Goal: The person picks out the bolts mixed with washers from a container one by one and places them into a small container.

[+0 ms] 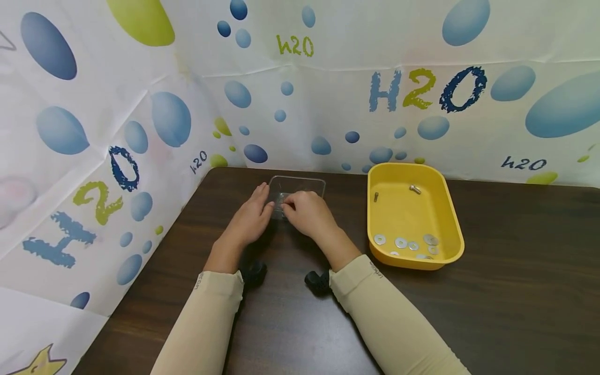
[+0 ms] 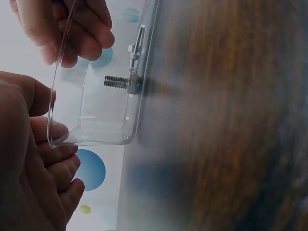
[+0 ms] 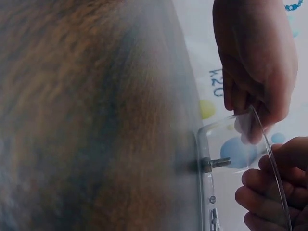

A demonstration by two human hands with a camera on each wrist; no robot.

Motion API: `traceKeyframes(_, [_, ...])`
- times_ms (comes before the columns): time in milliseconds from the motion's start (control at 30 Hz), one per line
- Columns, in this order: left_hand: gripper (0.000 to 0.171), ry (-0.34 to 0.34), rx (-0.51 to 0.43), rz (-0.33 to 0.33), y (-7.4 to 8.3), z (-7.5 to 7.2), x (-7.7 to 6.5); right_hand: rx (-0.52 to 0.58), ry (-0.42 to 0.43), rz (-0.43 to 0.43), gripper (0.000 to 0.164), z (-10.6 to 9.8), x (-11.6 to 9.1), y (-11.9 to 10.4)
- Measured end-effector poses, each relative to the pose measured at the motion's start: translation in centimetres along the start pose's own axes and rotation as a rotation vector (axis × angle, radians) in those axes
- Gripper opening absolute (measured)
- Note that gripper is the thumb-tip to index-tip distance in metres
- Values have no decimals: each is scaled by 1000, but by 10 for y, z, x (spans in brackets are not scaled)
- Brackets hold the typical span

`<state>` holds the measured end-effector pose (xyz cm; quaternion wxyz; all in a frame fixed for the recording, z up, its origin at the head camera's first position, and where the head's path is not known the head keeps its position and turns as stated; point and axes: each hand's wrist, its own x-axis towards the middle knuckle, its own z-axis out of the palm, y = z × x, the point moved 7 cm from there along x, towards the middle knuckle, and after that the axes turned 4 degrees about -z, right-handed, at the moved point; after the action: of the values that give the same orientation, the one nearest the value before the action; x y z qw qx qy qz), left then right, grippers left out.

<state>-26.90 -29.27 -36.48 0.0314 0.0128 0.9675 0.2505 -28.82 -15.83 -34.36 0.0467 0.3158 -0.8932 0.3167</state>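
A small clear plastic box [image 1: 307, 178] stands toward the back of the dark table. My left hand [image 1: 248, 217] holds it at the near left corner, fingers along the outside of the wall and thumb at the rim. Over the near rim reaches my right hand [image 1: 311, 212], fingers curled down into the box. Whether its fingertips pinch anything is hidden. Inside, a bolt [image 2: 116, 82] stands on its head, threads upward, in the left wrist view. Beyond it some smaller shiny metal hardware [image 2: 134, 55] lies on the bottom; its kind is unclear.
To the right stands a yellow tray [image 1: 455, 229]. Several flat washers [image 1: 400, 242] lie at its near end, and a bolt [image 1: 415, 189] and a small screw [image 1: 376, 197] farther back. A printed white sheet [image 1: 328, 67] hangs behind the table [image 1: 520, 271] and along its left side.
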Motion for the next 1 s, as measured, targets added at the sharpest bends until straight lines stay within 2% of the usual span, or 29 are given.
traceKeyframes(267, [55, 21, 36, 49, 5, 0, 2, -1, 7, -18, 21, -3, -1, 0])
traceKeyframes(600, [55, 26, 41, 35, 7, 0, 0, 14, 7, -29, 22, -7, -4, -1])
traceKeyframes(800, [56, 32, 32, 21, 6, 0, 0, 27, 30, -42, 21, -28, -11, -9])
traceKeyframes(1000, [56, 46, 33, 24, 5, 0, 0, 46, 111, -63, 22, -64, -22, -14])
